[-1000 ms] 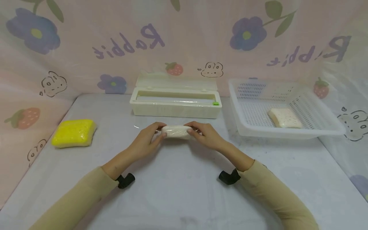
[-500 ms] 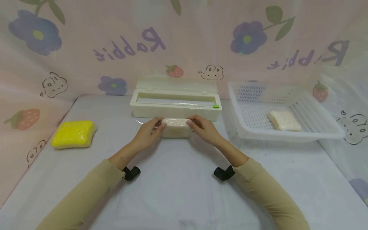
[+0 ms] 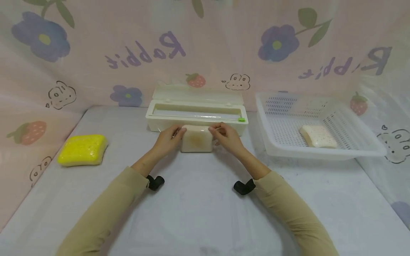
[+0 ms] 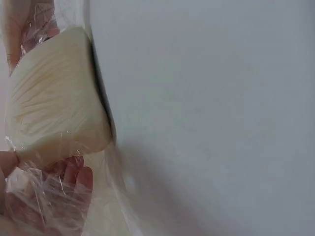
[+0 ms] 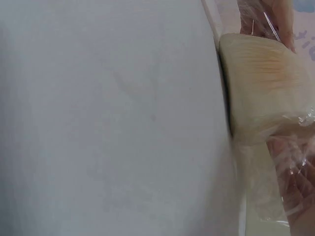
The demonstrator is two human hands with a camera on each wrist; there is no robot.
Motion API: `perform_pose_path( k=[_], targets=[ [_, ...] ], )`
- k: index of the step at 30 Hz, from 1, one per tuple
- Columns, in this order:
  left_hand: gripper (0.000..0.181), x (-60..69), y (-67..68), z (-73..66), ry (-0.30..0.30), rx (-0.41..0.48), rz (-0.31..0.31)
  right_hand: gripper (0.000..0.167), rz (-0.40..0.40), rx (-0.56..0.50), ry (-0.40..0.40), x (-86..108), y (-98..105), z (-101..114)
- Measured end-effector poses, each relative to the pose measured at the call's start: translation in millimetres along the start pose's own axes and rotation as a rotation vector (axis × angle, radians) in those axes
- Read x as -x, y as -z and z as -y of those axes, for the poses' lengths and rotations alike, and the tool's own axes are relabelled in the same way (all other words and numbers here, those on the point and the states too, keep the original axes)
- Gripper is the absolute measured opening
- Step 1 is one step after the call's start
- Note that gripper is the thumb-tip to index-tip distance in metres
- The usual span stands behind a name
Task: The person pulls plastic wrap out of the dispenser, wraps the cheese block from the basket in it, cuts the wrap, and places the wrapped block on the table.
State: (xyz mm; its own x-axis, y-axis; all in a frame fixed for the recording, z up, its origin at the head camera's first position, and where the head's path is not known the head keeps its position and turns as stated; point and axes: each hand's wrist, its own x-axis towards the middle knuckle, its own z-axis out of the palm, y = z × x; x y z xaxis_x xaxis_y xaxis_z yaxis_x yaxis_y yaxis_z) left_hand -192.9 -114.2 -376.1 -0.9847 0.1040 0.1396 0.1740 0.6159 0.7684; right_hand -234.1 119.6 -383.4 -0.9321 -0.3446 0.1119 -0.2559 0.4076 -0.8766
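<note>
A cream-coloured block (image 3: 196, 142) with a brownish patch, like a thick slice of bread, stands on edge on the table in the head view, tilted with its broad face towards me. Thin clear cling film (image 4: 37, 201) wraps it and bunches loosely at both ends. My left hand (image 3: 167, 139) pinches its left end, thumb in front and fingers behind. On the opposite end, my right hand (image 3: 229, 139) pinches the film and the block's upper corner. In the right wrist view the block (image 5: 266, 91) shows creased film, and its far side is hidden.
Right behind the block stands a long cream cling film box (image 3: 157, 124), lid raised, with a green slider (image 3: 241, 120). A white basket (image 3: 323, 153) at the right holds a speckled cream block (image 3: 318, 136). A shiny yellow block (image 3: 82, 150) lies at the left.
The block has turned from edge-on to upright, so its broad face with the brownish patch shows now. Both hands have shifted slightly away from me, towards the box, still holding its ends.
</note>
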Motion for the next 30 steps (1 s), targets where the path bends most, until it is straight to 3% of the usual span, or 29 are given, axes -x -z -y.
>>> perform_pose_path(
  k=[10,15,20,23,26,30],
  targets=[
    [0.044,-11.2,0.4,-3.1,0.097,0.023,-0.022,0.041,-0.090,-0.088,-0.063,-6.3,-4,1],
    [0.047,-13.5,2.8,-1.7,0.174,0.066,-0.049,0.040,-0.008,-0.160,-0.099,0.6,5,-5],
    [0.047,-10.9,9.2,3.3,0.209,0.064,-0.066,0.042,0.037,-0.213,-0.161,11.7,17,-13],
    [0.054,-5.8,15.2,9.1,0.213,0.030,-0.007,0.041,0.027,-0.274,-0.202,16.4,23,-18],
    [0.057,1.0,23.2,14.8,0.221,-0.011,0.093,0.041,0.002,-0.398,-0.232,18.5,26,-23],
    [0.050,8.6,34.7,24.0,0.200,-0.050,0.173,0.034,-0.035,-0.518,-0.241,19.0,29,-28]
  ],
)
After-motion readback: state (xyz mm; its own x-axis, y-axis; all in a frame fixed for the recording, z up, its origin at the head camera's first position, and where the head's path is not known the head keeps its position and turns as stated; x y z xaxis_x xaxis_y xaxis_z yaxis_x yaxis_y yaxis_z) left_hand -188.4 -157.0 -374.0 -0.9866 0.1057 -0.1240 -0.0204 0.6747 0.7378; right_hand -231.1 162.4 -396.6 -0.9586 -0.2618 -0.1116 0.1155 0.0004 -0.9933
